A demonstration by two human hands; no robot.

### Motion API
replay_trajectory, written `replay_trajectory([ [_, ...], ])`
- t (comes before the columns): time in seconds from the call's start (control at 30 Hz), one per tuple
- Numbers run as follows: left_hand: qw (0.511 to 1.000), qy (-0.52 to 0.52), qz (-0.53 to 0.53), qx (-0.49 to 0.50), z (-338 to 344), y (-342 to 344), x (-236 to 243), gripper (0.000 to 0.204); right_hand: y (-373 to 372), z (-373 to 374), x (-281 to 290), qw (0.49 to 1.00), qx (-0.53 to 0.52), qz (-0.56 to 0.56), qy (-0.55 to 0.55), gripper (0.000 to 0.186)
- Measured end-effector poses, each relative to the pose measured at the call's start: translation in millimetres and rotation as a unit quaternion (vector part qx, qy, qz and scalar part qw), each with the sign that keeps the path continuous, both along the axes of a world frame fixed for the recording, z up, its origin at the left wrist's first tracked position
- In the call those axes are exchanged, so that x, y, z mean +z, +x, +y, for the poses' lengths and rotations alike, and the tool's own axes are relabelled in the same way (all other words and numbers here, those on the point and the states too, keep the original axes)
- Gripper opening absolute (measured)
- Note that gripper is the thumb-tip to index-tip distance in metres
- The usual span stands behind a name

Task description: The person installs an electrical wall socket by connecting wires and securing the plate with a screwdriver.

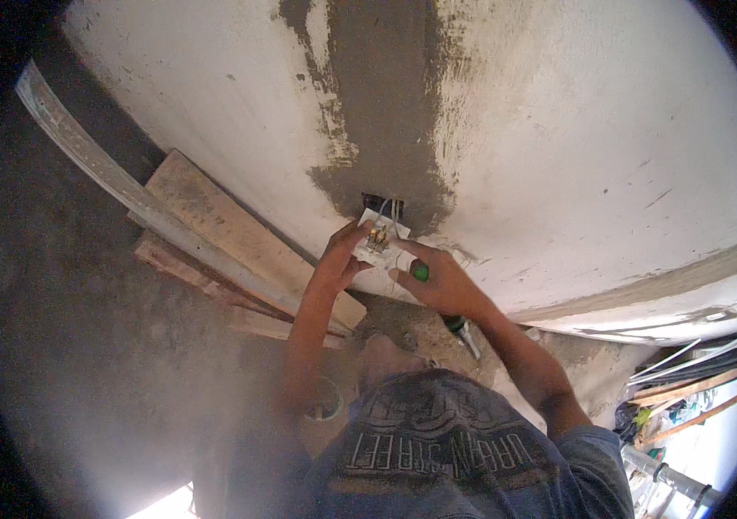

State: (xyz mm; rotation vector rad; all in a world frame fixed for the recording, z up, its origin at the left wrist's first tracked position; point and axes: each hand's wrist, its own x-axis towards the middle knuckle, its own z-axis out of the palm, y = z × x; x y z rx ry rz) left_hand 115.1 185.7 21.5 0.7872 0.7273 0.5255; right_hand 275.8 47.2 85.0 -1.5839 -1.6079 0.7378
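Observation:
A white electrical faceplate (372, 259), its back with brass-coloured terminals facing me, is held just below a wall box (383, 206). Thin wires (397, 216) run from the box to the plate. My left hand (340, 257) grips the plate's left edge between thumb and fingers. At the plate's right side is my right hand (442, 281), its fingertips close to the terminals. A green-handled tool (421, 272) is tucked in that hand, its metal end sticking out below the palm towards me. The tool's exact kind is hard to make out.
A strip of grey mortar (386, 95) runs down the white wall to the box. Wooden planks (221, 216) and a long pale strip (83, 138) lie at left along the wall. A bucket (325, 400) stands near my left arm. Pipes and boards (697, 381) are piled at right.

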Motion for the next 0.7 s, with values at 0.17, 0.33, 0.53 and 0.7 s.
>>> replay_trajectory([
  [0.17, 0.986, 0.151, 0.038, -0.059, -5.3, 9.9, 5.7, 0.050, -35.9, 0.9, -20.2, 0.985, -0.065, 0.126, -0.096, 0.089],
  [0.33, 0.997, 0.051, 0.033, -0.041, 3.8, 8.7, -7.8, 0.048, -44.3, 9.9, -40.1, 0.975, -0.095, 0.191, -0.058, 0.096],
  [0.53, 0.995, 0.069, 0.052, -0.055, 14.0, 0.7, -8.9, 0.045, -37.7, 15.8, -33.7, 0.984, -0.089, 0.138, -0.074, 0.103],
  [0.7, 0.988, 0.097, 0.099, -0.075, 18.9, 1.0, 1.7, 0.044, -19.2, 20.5, -28.6, 0.991, -0.007, 0.113, -0.069, 0.107],
])
